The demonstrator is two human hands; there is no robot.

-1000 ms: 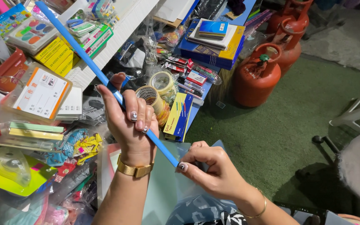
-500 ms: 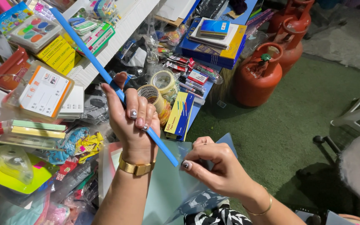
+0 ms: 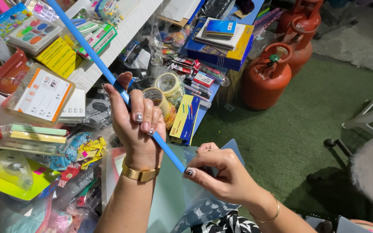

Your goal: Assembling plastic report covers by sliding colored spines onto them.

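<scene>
A long, thin blue rolled tube [image 3: 87,47] runs diagonally from the top left down to the middle. My left hand [image 3: 134,125], with a gold bracelet at the wrist, is wrapped around its lower half. My right hand [image 3: 221,172] pinches the tube's bottom end between thumb and fingertips. Under my right hand lies a translucent blue-grey plastic sheet [image 3: 173,203].
A cluttered stationery stall fills the left: a paint set [image 3: 33,34], crayon boxes [image 3: 57,54], tape rolls [image 3: 165,88], a yellow-blue pen box [image 3: 186,118], stacked notebooks [image 3: 223,36]. Two red gas cylinders [image 3: 266,75] stand on green carpet. A stool [image 3: 372,164] is at right.
The tube has slid slightly up and left through my hands. My right hand has moved a little to the right along the lower end; the left grip holds.
</scene>
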